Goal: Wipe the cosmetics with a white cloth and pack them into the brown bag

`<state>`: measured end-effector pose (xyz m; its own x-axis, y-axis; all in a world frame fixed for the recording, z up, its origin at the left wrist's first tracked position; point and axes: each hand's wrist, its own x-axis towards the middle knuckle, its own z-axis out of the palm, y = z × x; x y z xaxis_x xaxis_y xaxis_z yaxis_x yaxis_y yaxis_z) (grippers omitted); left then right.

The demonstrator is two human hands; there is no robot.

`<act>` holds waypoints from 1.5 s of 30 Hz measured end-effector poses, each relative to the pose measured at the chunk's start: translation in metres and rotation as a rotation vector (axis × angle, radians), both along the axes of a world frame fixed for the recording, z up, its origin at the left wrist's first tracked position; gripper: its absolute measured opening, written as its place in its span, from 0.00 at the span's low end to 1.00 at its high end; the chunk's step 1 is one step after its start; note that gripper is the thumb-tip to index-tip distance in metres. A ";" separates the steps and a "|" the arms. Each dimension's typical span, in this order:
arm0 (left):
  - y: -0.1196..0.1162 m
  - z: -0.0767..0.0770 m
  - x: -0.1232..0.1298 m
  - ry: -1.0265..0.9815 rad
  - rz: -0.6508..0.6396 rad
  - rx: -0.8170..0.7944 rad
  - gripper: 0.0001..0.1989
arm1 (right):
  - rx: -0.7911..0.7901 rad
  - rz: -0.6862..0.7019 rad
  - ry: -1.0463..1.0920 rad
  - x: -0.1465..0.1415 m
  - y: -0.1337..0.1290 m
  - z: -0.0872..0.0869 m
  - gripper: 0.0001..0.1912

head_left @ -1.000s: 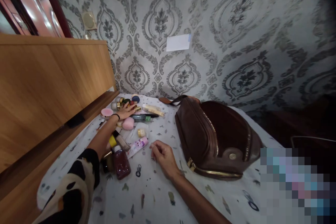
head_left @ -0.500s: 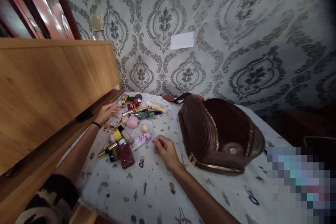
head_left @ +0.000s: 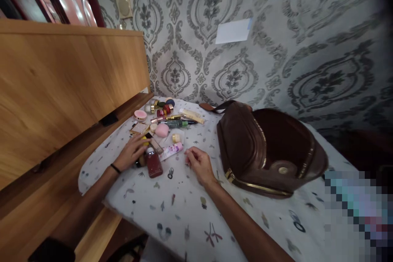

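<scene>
My left hand (head_left: 132,151) reaches over the near left side of a cluster of cosmetics, palm down and fingers stretched. Its fingertips are at a yellow-lidded jar (head_left: 145,141), partly hidden by them; contact is hard to judge. Close by are a bottle of dark red liquid (head_left: 153,164), a flat clear bottle (head_left: 156,145) and a glittery square compact (head_left: 139,128). My right hand (head_left: 199,163) rests on the cloth with its fingers loosely curled closed, nothing visible in them. Just left of it lies a white and purple tube (head_left: 171,151).
A brown leather bag (head_left: 239,143) gapes unzipped on the right. Farther back lie a pink round compact (head_left: 140,115), a pink sponge (head_left: 162,130), a green-capped tube (head_left: 172,123) and small red jars (head_left: 165,110). A wooden panel (head_left: 73,73) borders the left side; patterned wall stands behind.
My left hand has moved from the back left of the cosmetics toward me, over the yellow-lidded jar. The pink round compact now shows where that hand was. My right hand stays curled in place.
</scene>
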<state>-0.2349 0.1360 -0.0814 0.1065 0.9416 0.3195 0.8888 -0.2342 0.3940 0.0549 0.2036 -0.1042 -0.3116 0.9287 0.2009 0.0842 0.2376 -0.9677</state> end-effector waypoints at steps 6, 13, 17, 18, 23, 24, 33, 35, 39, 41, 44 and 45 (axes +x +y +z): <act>0.023 -0.006 -0.018 0.013 0.164 0.136 0.22 | 0.008 -0.002 0.004 0.000 0.001 -0.003 0.18; 0.042 0.007 -0.019 0.022 0.286 0.225 0.20 | 0.027 0.003 0.016 0.000 0.001 -0.001 0.18; 0.049 0.019 0.008 0.082 0.116 0.216 0.21 | 0.031 0.003 0.019 0.000 0.000 0.001 0.17; 0.050 0.021 0.018 0.116 0.043 0.188 0.22 | 0.031 0.003 0.017 0.000 0.000 0.001 0.17; 0.064 0.024 0.053 0.323 -0.090 -0.097 0.29 | 0.032 0.001 0.006 0.000 0.000 0.001 0.17; 0.068 0.024 0.055 0.341 -0.060 -0.133 0.29 | 0.031 0.001 0.004 0.001 -0.001 0.002 0.17; 0.116 0.024 0.037 0.245 0.190 -0.033 0.24 | 0.025 0.008 0.011 0.001 -0.002 0.006 0.16; 0.132 0.031 0.032 0.236 0.210 -0.007 0.21 | 0.023 0.008 0.011 0.001 -0.002 0.006 0.16; 0.174 0.049 0.028 0.227 0.262 0.024 0.19 | 0.016 0.006 0.006 0.000 -0.001 0.004 0.16; 0.195 0.053 0.030 0.237 0.276 0.016 0.18 | 0.010 0.007 0.005 -0.001 -0.001 0.004 0.16; 0.219 0.050 0.039 0.263 0.275 -0.026 0.18 | 0.004 0.008 0.004 -0.001 -0.001 0.003 0.15; 0.224 0.047 0.042 0.274 0.272 -0.044 0.18 | 0.004 0.007 0.004 0.000 -0.001 0.004 0.15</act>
<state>-0.1930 0.3596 -0.0343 -0.0734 0.9592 0.2730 0.9897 0.0364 0.1382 0.0545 0.2025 -0.1005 -0.3172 0.9257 0.2059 0.0787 0.2421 -0.9671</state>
